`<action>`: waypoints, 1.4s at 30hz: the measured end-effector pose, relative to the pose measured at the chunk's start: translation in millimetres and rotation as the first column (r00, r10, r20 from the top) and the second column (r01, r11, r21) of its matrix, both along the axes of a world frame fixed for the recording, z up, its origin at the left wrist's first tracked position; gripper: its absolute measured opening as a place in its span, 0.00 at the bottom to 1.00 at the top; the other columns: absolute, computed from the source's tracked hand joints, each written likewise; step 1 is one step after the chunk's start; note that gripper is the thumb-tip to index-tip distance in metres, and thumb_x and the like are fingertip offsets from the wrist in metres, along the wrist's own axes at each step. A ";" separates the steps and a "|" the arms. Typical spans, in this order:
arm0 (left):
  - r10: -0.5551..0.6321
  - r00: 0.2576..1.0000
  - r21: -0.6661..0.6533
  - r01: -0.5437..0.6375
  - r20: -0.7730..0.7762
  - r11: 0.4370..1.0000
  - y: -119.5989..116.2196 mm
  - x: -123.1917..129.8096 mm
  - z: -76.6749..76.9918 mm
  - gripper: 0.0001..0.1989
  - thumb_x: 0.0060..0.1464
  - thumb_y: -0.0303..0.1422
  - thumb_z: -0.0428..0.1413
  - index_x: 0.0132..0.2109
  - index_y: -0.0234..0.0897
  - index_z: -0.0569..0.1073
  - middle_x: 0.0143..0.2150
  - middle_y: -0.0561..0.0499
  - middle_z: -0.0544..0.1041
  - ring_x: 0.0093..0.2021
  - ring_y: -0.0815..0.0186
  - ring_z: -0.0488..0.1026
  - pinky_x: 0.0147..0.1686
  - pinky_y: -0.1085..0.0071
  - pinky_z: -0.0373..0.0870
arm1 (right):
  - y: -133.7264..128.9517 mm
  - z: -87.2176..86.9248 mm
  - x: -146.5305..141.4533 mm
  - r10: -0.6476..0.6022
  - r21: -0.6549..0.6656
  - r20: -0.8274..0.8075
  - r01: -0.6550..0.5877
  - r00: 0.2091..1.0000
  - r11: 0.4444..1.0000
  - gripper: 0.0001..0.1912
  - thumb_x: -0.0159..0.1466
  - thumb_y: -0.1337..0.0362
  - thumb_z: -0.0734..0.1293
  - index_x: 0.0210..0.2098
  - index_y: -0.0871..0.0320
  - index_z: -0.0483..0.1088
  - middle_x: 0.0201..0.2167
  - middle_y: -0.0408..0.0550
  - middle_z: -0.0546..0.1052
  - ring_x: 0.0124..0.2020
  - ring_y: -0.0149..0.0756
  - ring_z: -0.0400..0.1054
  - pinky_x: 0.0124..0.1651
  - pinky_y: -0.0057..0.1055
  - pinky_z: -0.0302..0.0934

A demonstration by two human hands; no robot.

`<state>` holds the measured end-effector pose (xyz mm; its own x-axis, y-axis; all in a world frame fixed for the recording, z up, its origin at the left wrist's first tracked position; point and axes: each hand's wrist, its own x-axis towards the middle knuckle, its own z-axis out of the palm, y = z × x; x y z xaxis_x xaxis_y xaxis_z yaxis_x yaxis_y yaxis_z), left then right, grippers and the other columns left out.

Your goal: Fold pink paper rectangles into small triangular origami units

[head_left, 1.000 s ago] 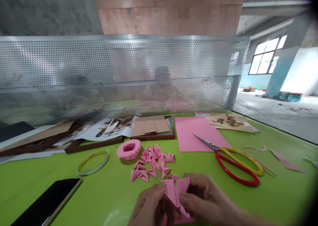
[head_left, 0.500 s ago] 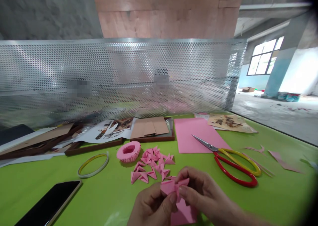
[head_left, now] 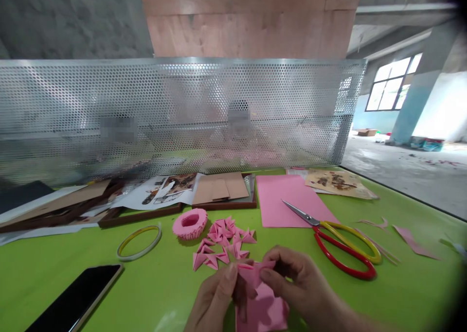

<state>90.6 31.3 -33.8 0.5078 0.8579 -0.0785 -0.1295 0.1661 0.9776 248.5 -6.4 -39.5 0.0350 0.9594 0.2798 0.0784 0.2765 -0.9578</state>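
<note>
Between my hands is a small piece of folded pink paper [head_left: 251,274]. My left hand [head_left: 215,295] grips its left side, thumb on top. The right edge is pinched by the thumb and fingers of my right hand [head_left: 297,283]. Below them, pink paper [head_left: 266,305] lies on the green table, partly covered by my fingers. Just beyond my hands is a loose heap of folded pink paper triangles [head_left: 222,239]. A pink ring of packed folded pieces [head_left: 190,223] rests to the left of that heap.
Scissors [head_left: 310,219] with red and yellow handles lie right, their blades on a pink sheet [head_left: 292,196]. Left are a phone [head_left: 76,298] and a tape roll [head_left: 139,242]. Frames and cardboard [head_left: 221,188] line the back before a perforated metal screen [head_left: 182,113]. Pink scraps [head_left: 414,242] lie far right.
The folded paper has been turned between my fingers, and its wings now lie flatter. My left thumb has shifted up and left, uncovering more of the pink paper below.
</note>
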 end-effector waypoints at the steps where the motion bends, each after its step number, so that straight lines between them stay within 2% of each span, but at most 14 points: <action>1: -0.019 0.999 -0.026 0.020 0.027 0.999 2.3 0.1 -2.8 0.24 0.47 0.53 0.52 0.23 0.36 0.75 0.22 0.50 0.72 0.24 0.65 0.66 0.26 0.70 0.64 | -0.1 0.1 2.7 -0.047 0.066 0.080 0.042 0.996 0.997 0.09 0.60 0.61 0.66 0.27 0.61 0.69 0.20 0.41 0.68 0.21 0.27 0.59 0.24 0.23 0.55; 3: -0.063 0.994 -0.110 0.072 0.088 0.991 4.9 1.2 -6.0 0.25 0.45 0.55 0.52 0.24 0.35 0.75 0.22 0.49 0.73 0.22 0.67 0.65 0.23 0.71 0.63 | -1.1 1.5 8.3 -0.160 0.249 0.263 0.093 0.951 0.964 0.04 0.60 0.66 0.66 0.30 0.59 0.73 0.23 0.43 0.72 0.24 0.30 0.65 0.27 0.24 0.58; 6: -0.107 0.983 -0.215 0.137 0.149 0.967 3.7 3.5 -6.3 0.25 0.42 0.54 0.55 0.22 0.33 0.74 0.20 0.50 0.72 0.20 0.69 0.63 0.21 0.72 0.61 | -3.2 5.4 14.5 -0.330 0.534 0.461 0.040 0.824 0.845 0.07 0.59 0.70 0.65 0.37 0.57 0.73 0.28 0.47 0.76 0.28 0.34 0.68 0.30 0.29 0.60; 8: -0.086 0.983 -0.239 0.124 0.165 0.963 1.4 4.2 -6.0 0.22 0.43 0.51 0.57 0.22 0.33 0.74 0.20 0.52 0.71 0.21 0.69 0.64 0.22 0.73 0.60 | -4.1 8.0 15.6 -0.400 0.631 0.525 -0.029 0.751 0.775 0.09 0.60 0.71 0.64 0.38 0.57 0.73 0.29 0.49 0.76 0.28 0.36 0.67 0.30 0.31 0.60; 11: -0.020 0.983 -0.261 0.069 0.185 0.963 -0.3 3.8 -6.9 0.17 0.43 0.45 0.61 0.21 0.34 0.74 0.18 0.54 0.69 0.20 0.71 0.62 0.22 0.75 0.59 | -4.7 10.4 14.1 -0.414 0.664 0.568 -0.099 0.711 0.741 0.09 0.60 0.71 0.63 0.39 0.59 0.72 0.28 0.50 0.76 0.28 0.37 0.67 0.29 0.32 0.60; 15: -0.015 0.986 -0.235 0.054 0.165 0.971 1.0 2.6 -7.2 0.15 0.45 0.41 0.61 0.22 0.33 0.75 0.17 0.55 0.68 0.18 0.73 0.60 0.20 0.75 0.57 | -5.7 9.6 11.7 -0.387 0.642 0.586 -0.116 0.712 0.757 0.13 0.57 0.73 0.64 0.41 0.59 0.71 0.30 0.50 0.77 0.29 0.37 0.68 0.30 0.32 0.62; 20: 0.051 0.985 -0.240 -0.009 0.167 0.971 2.7 2.1 -5.1 0.13 0.47 0.38 0.60 0.24 0.32 0.75 0.19 0.54 0.70 0.19 0.74 0.60 0.21 0.75 0.58 | -7.1 4.7 8.3 -0.420 0.613 0.585 -0.040 0.694 0.789 0.21 0.54 0.76 0.62 0.47 0.57 0.65 0.33 0.49 0.78 0.32 0.38 0.70 0.34 0.32 0.64; 23: 0.068 0.982 -0.249 -0.023 0.175 0.968 3.4 3.4 -3.4 0.12 0.46 0.37 0.61 0.22 0.32 0.75 0.18 0.55 0.69 0.19 0.73 0.61 0.21 0.76 0.58 | -5.0 3.2 6.6 -0.391 0.601 0.590 -0.060 0.706 0.797 0.16 0.56 0.74 0.64 0.43 0.58 0.67 0.32 0.49 0.77 0.32 0.37 0.70 0.33 0.31 0.64; 28: 0.001 0.980 -0.261 0.052 0.200 0.964 4.5 7.7 -4.8 0.09 0.44 0.35 0.63 0.24 0.33 0.76 0.17 0.55 0.69 0.17 0.74 0.61 0.22 0.75 0.60 | -0.6 3.2 7.2 -0.303 0.561 0.569 -0.092 0.764 0.822 0.07 0.58 0.73 0.64 0.36 0.56 0.69 0.29 0.47 0.77 0.29 0.35 0.69 0.31 0.29 0.63; 32: -0.004 0.978 -0.282 0.063 0.206 0.957 5.1 7.7 -8.2 0.09 0.43 0.34 0.64 0.23 0.33 0.76 0.17 0.56 0.67 0.17 0.74 0.59 0.27 0.72 0.63 | -0.5 2.8 7.0 -0.280 0.558 0.575 -0.117 0.769 0.822 0.07 0.58 0.72 0.65 0.37 0.56 0.69 0.29 0.47 0.78 0.29 0.35 0.69 0.32 0.28 0.63; 35: 0.036 0.980 -0.295 0.023 0.194 0.955 4.7 6.5 -7.5 0.08 0.40 0.32 0.65 0.21 0.33 0.75 0.17 0.55 0.67 0.21 0.70 0.64 0.28 0.71 0.64 | -1.2 3.8 6.3 -0.269 0.560 0.574 -0.131 0.774 0.818 0.09 0.58 0.73 0.65 0.38 0.56 0.69 0.29 0.47 0.78 0.29 0.34 0.70 0.32 0.28 0.64; 39: 0.087 0.971 -0.311 -0.013 0.225 0.950 3.6 5.8 -4.9 0.07 0.38 0.32 0.66 0.23 0.33 0.78 0.18 0.54 0.69 0.22 0.71 0.64 0.27 0.74 0.63 | -0.8 4.3 6.4 -0.283 0.588 0.538 -0.112 0.794 0.801 0.10 0.57 0.74 0.66 0.37 0.57 0.69 0.29 0.47 0.78 0.29 0.34 0.70 0.32 0.28 0.64; 42: 0.078 0.966 -0.340 0.011 0.246 0.940 3.5 5.7 -5.2 0.10 0.38 0.36 0.66 0.23 0.33 0.78 0.19 0.53 0.72 0.20 0.73 0.62 0.24 0.76 0.60 | -0.4 2.6 6.5 -0.291 0.587 0.531 -0.097 0.796 0.804 0.09 0.58 0.73 0.67 0.37 0.58 0.69 0.29 0.47 0.78 0.29 0.34 0.70 0.32 0.28 0.63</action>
